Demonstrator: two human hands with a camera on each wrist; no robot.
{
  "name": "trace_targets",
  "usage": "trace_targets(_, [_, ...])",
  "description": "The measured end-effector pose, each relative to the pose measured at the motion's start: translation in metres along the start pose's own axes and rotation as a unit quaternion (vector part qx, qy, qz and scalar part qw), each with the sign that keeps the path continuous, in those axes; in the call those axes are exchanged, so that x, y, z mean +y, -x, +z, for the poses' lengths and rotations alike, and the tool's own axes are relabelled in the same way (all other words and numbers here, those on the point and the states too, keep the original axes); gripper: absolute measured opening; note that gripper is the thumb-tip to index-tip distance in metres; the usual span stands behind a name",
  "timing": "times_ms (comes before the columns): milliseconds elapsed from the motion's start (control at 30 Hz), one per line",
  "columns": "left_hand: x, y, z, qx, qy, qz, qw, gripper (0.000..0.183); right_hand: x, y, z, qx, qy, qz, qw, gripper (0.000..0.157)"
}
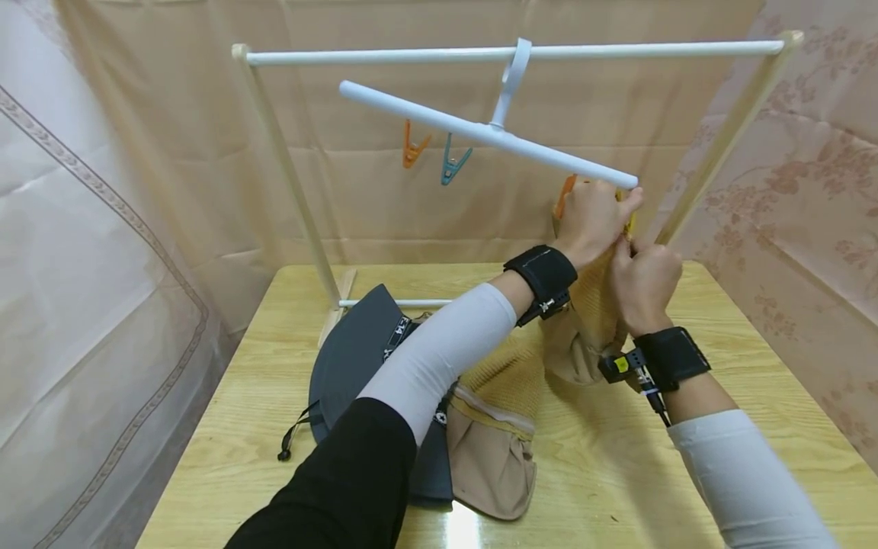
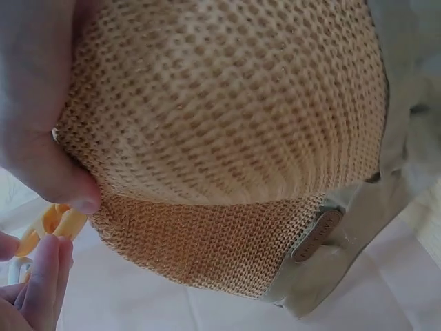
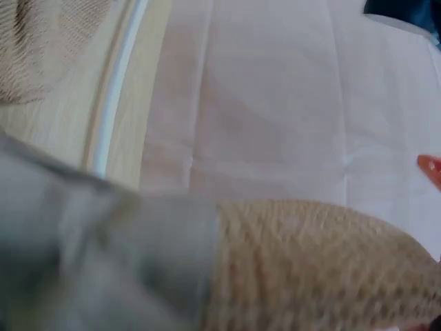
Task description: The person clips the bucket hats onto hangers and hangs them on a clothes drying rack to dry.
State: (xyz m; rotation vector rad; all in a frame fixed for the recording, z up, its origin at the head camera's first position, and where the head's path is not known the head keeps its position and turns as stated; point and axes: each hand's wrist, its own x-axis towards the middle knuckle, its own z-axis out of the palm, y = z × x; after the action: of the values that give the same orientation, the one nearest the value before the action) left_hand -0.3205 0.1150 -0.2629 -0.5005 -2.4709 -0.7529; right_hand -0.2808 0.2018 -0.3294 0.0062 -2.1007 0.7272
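Note:
Below the low right end of a white hanger (image 1: 473, 130), both hands work at a tan woven hat (image 1: 595, 293). My left hand (image 1: 598, 217) pinches a yellow clip (image 2: 52, 224) at the edge of the hat's crown. Just under it, my right hand (image 1: 648, 284) grips the crown, thumb against the weave. Beige fabric forms the hat's brim (image 2: 331, 265), hanging down, with a small brown label (image 2: 317, 236) on it. An orange clip (image 1: 565, 195) shows beside the left hand, partly hidden by it.
The hanger hooks over a white rail (image 1: 384, 56) and carries another orange clip (image 1: 413, 149) and a blue clip (image 1: 453, 162). On the wooden table (image 1: 240, 427) lie a dark grey hat (image 1: 357, 343) and another tan hat (image 1: 497, 465), partly behind the left arm.

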Motion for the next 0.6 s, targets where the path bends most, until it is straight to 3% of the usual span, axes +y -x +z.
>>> trace_targets(167, [0.001,0.001,-0.001,0.004,-0.002,0.004,1.0,0.041,0.0,0.001,0.003,0.012,0.003,0.004,1.0,0.043])
trace_targets(400, [0.004,0.003,-0.006,-0.013,0.004,-0.008,0.9999,0.034,-0.004,0.007,0.011,0.07,-0.016,-0.003,0.997,0.046])
trace_targets(600, [0.001,0.0,-0.009,0.015,0.0,-0.011,0.9998,0.04,-0.008,0.011,0.015,0.095,-0.02,-0.037,0.995,0.046])
